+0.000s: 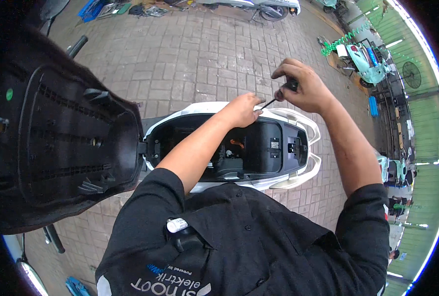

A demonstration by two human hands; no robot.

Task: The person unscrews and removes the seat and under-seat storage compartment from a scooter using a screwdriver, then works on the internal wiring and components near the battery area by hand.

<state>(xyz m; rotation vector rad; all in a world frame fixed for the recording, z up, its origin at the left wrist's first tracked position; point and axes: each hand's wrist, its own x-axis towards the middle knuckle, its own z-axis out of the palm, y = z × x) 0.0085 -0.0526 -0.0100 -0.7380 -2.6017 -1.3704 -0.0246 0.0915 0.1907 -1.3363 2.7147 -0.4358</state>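
Note:
In my right hand is a screwdriver, its dark handle in my fingers and its thin shaft slanting down to the left. The shaft's tip reaches the thumb and fingertips of my left hand, which are drawn together at the far rim of the scooter's storage compartment. What those fingertips hold, if anything, is too small to make out. Below both hands stands a white scooter with its black compartment uncovered. Inside lies a small orange piece among dark parts. My left forearm crosses over the compartment.
The raised seat shows its black underside at the left. Pale grab rails stick out at the scooter's right end. Grey paving surrounds it. Another scooter stands at the far side, and a light green one at the far right.

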